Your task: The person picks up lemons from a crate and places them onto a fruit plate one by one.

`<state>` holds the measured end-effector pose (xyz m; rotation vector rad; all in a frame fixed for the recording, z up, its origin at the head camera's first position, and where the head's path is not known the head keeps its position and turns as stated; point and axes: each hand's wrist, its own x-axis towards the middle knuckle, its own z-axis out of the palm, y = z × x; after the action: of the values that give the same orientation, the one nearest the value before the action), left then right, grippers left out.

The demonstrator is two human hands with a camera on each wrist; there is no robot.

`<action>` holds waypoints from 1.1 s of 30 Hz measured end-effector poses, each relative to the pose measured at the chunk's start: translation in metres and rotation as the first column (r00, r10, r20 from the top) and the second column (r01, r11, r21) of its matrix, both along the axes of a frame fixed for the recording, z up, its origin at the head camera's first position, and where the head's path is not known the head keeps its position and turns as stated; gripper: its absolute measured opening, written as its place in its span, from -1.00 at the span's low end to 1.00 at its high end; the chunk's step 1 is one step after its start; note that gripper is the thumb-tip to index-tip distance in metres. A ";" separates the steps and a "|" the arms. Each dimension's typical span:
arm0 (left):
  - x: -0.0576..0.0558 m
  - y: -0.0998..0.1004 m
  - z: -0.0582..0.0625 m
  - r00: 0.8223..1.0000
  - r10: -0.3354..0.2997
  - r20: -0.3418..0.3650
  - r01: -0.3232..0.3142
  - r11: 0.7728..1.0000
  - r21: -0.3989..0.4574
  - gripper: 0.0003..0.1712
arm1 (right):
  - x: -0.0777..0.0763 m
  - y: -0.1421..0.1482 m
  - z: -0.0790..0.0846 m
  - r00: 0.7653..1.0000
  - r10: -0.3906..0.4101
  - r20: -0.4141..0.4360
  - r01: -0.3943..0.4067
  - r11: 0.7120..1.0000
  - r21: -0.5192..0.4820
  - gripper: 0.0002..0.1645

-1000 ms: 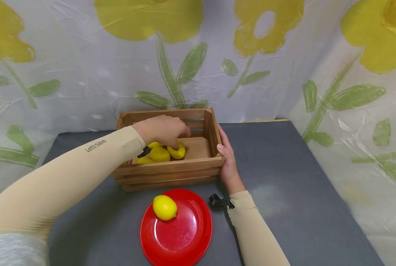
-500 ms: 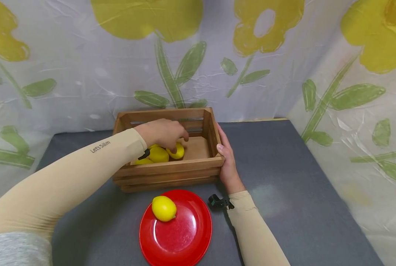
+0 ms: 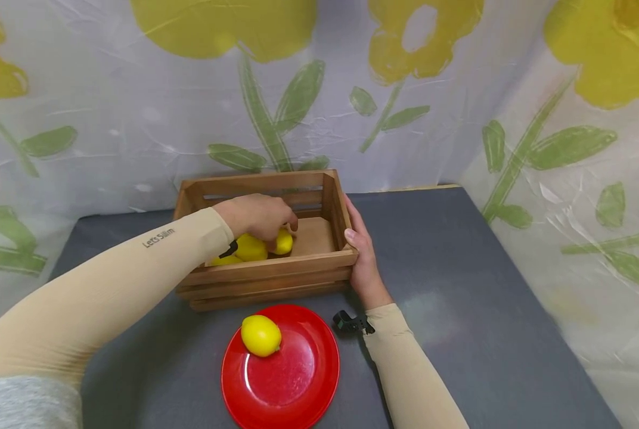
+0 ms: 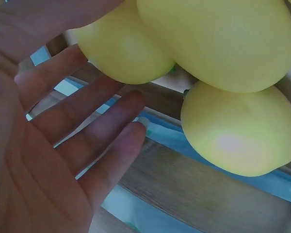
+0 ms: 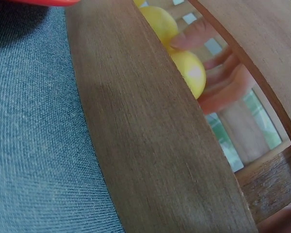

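Observation:
Inside the wooden crate (image 3: 266, 277), my left hand (image 3: 260, 215) reaches down among several lemons. Its thumb and fingers are around the rightmost lemon (image 3: 283, 241), the thumb on one side and the fingers on the other. The left wrist view shows this lemon (image 4: 128, 48) between thumb and fingers, beside two larger-looking lemons (image 4: 240, 128). At the crate's right end, my right hand (image 3: 366, 262) holds the crate, thumb at the front corner and fingers along the outer side. A single lemon (image 3: 261, 335) lies on the red plate (image 3: 309, 390) in front of the crate.
The crate and plate stand on a dark grey table (image 3: 459, 310). Behind and to the right hangs a sheet (image 3: 153, 119) printed with yellow flowers, close to the crate's back. Slatted walls enclose the lemons in the crate.
My left hand has sunk slightly lower in the crate and closed in around the rightmost lemon. The whole head view has shifted a little. My right hand stays on the crate.

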<state>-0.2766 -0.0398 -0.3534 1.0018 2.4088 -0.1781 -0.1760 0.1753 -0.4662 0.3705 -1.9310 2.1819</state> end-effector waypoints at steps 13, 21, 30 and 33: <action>0.002 -0.002 0.001 1.000 -0.007 0.024 0.007 1.000 -0.008 -0.33 | 0.001 -0.002 0.000 1.000 -0.008 0.002 0.008 1.000 -0.003 -0.06; 0.003 -0.003 -0.003 0.999 -0.022 0.032 0.023 1.000 -0.012 -0.37 | 0.001 -0.003 0.000 1.000 -0.006 0.006 0.006 1.000 -0.002 -0.07; 0.004 -0.006 -0.004 0.999 -0.014 0.031 0.014 1.000 0.000 -0.41 | 0.002 -0.006 0.001 1.000 -0.001 0.010 0.001 1.000 0.001 -0.08; 0.004 -0.006 -0.002 0.999 -0.021 0.025 0.020 1.000 0.014 -0.42 | 0.002 -0.006 0.001 1.000 -0.001 0.012 0.001 1.000 0.003 -0.08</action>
<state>-0.2726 -0.0463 -0.3553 1.0294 2.3811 -0.1562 -0.1739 0.1690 -0.4647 0.3581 -1.9406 2.1853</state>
